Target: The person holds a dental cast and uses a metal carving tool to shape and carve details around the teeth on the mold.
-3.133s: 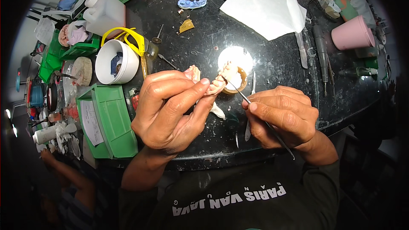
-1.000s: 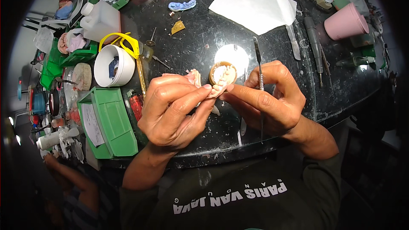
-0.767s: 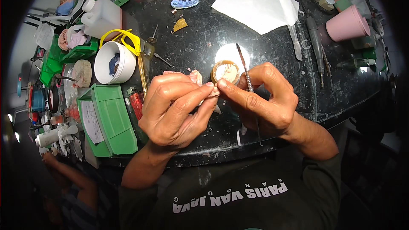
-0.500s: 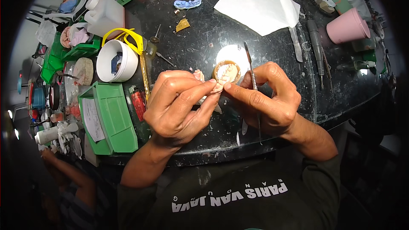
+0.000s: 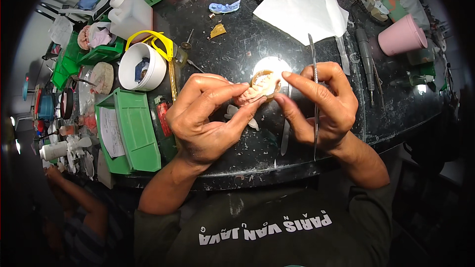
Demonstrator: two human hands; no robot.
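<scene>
Between its thumb and forefinger, my left hand (image 5: pixel 204 111) grips a cream and pinkish dental cast (image 5: pixel 256 90) with a row of teeth. My right hand (image 5: pixel 330 104) has a slim metal dental carver (image 5: pixel 315 81) tucked among its fingers, standing nearly upright. The right thumb and forefinger are spread at the cast's right end; whether they touch it I cannot tell. Just beyond the cast, partly hidden by it, is a small brown-rimmed round cup (image 5: pixel 256 75), by a brightly lit white disc (image 5: pixel 269 63). A metal spatula (image 5: pixel 285 138) lies under the hands.
On the left stand a green bin (image 5: pixel 141 136), a white tub (image 5: pixel 154 74) with yellow-framed glasses (image 5: pixel 168 49), and a jug (image 5: pixel 133 17). White paper (image 5: pixel 302 10), a handpiece (image 5: pixel 365 54) and a pink cup (image 5: pixel 403 34) lie rightward. Another person's arm (image 5: pixel 86 198) shows lower left.
The cast has turned in my left fingers, showing more of its teeth. My right thumb and forefinger have spread apart, and the carver has shifted right. The whole view has moved slightly.
</scene>
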